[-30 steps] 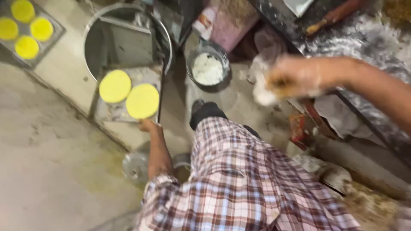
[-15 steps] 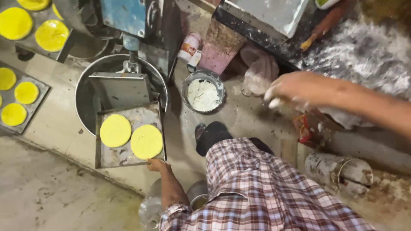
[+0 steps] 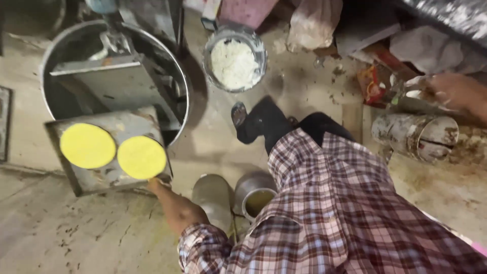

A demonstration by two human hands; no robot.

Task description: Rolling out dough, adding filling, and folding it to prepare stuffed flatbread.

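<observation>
1. The left hand (image 3: 161,189) reaches to about ten o'clock from the plaid sleeve (image 3: 213,248); its fingertips touch the near edge of the right yellow dough disc (image 3: 141,157), but the fingers are foreshortened and partly under the disc, so I cannot tell whether they pinch it or only rest against it.
2. That disc lies just beside a second yellow disc (image 3: 88,145) at its nine o'clock, both flat on a stained metal tray (image 3: 101,180).
3. The tray overlaps the rim of a large round steel basin (image 3: 180,76) at twelve o'clock; a grey metal machine part (image 3: 96,83) hides most of its inside.
4. The right hand (image 3: 456,91), at two o'clock near the frame edge, is blurred; it seems closed around a small pale object (image 3: 413,94) that cannot be made out.
5. Below it lies a dirty metal can (image 3: 416,134) on its side.
6. A bucket of white flour (image 3: 234,61) stands at twelve o'clock.
7. Two small metal pots (image 3: 253,195) sit by the knee, partly covered by the shirt.
</observation>
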